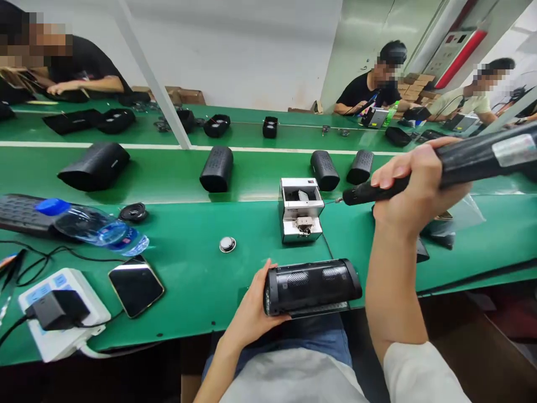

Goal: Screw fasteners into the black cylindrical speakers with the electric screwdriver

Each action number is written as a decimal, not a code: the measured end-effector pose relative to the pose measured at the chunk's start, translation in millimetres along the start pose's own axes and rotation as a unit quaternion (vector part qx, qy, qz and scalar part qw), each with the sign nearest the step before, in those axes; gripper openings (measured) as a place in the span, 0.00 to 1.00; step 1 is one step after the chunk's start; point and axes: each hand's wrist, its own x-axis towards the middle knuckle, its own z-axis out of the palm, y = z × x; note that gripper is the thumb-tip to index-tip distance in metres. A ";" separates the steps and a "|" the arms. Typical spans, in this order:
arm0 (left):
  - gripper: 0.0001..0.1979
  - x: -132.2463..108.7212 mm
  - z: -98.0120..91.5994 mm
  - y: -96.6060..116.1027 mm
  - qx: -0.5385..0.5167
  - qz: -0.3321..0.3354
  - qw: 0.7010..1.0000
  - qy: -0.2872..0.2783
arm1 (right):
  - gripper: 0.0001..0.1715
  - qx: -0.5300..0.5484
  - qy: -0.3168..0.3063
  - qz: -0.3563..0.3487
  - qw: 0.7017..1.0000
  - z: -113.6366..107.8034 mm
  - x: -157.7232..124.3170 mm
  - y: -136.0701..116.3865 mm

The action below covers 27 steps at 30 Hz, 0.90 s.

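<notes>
A black cylindrical speaker housing lies on its side at the table's front edge, and my left hand grips its left end. My right hand is wrapped round a black electric screwdriver, raised above the table on the right. The driver's tip points left, beside the upper right side of a white and grey screw feeder box; whether it touches the box or carries a screw is too small to tell. Left of the box lies a small round silver part.
Left are a water bottle, a phone, a power strip and a round black speaker driver. Several black housings stand on the green belt behind. People sit across it. A plastic bag lies right.
</notes>
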 end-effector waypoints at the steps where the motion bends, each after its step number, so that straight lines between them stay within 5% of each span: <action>1: 0.74 0.4 -0.3 0.3 -0.001 0.003 1.000 0.000 | 0.10 0.006 -0.025 0.021 0.999 0.4 -3.9 -4.5; 8: 0.74 0.0 -1.3 1.5 0.013 0.017 1.000 0.002 | 0.13 0.006 -0.142 0.095 0.985 15.6 -35.1 19.7; 22: 0.72 1.8 -3.4 8.8 0.028 0.031 0.999 -0.006 | 0.08 -0.012 -0.119 0.057 0.991 28.9 -33.9 42.9; 24: 0.73 2.5 -3.7 9.1 0.028 0.033 0.999 -0.008 | 0.08 0.033 -0.183 0.065 0.980 27.5 -29.4 46.0; 27: 0.73 3.6 -3.8 9.2 0.031 0.046 0.998 -0.005 | 0.13 0.114 -0.389 0.116 0.907 27.0 -21.4 47.8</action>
